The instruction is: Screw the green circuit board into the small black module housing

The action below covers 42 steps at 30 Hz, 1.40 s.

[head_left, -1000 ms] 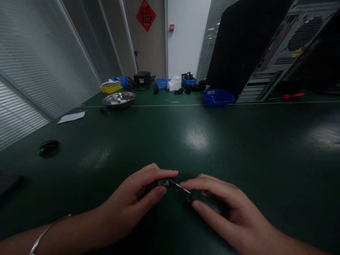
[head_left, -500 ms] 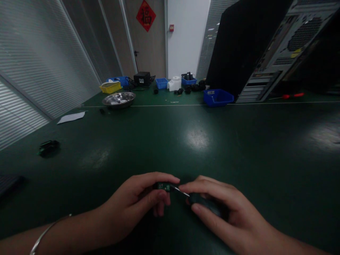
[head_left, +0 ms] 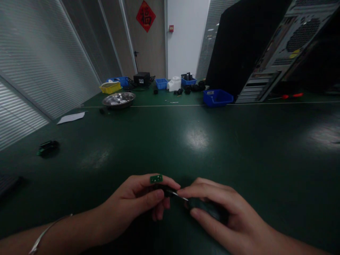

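Between its thumb and fingers, my left hand (head_left: 140, 198) pinches a small black part (head_left: 165, 190). A small green circuit board (head_left: 156, 179) rests against the top of my left index finger. My right hand (head_left: 225, 209) is wrapped round the dark handle of a screwdriver-like tool (head_left: 205, 207). The thin metal shaft points left, and its tip meets the black part; the exact contact is too dark to tell.
A dark green table (head_left: 148, 141) carries a black and green part (head_left: 48, 147) at left, white paper (head_left: 71, 118), a metal bowl (head_left: 119, 100), a blue bin (head_left: 217, 98), a large black computer case (head_left: 239, 49) and a red-handled tool (head_left: 292, 95).
The green board has come up out of the black part and now lies against my left index finger. Both hands have shifted only slightly, with the tool still at the part.
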Each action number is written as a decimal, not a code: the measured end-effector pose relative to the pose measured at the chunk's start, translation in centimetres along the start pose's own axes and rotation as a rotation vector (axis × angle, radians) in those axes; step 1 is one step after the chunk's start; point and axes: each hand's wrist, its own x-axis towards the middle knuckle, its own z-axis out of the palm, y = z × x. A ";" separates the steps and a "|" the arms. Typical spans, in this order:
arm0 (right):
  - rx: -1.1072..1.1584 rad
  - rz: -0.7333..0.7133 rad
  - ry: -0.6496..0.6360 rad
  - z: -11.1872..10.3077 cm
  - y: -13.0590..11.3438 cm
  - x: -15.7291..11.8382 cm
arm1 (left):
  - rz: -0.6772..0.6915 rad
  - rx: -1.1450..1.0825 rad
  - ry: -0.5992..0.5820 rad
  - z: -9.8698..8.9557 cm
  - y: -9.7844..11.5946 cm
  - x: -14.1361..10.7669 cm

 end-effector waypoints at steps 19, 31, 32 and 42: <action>0.038 0.122 0.074 -0.3 0.2 -0.1 | 0.470 1.346 -0.151 -0.1 0.1 -0.6; -0.103 -0.018 -0.353 -0.4 -0.9 -0.7 | 0.277 0.876 -0.011 -0.1 0.3 -0.2; -0.131 -0.018 -0.428 -0.5 -1.1 -0.7 | 0.261 0.844 0.011 -0.1 0.3 -0.2; -0.290 -0.128 -0.677 -0.7 -1.3 -0.9 | 0.049 0.559 0.059 0.2 1.0 -0.2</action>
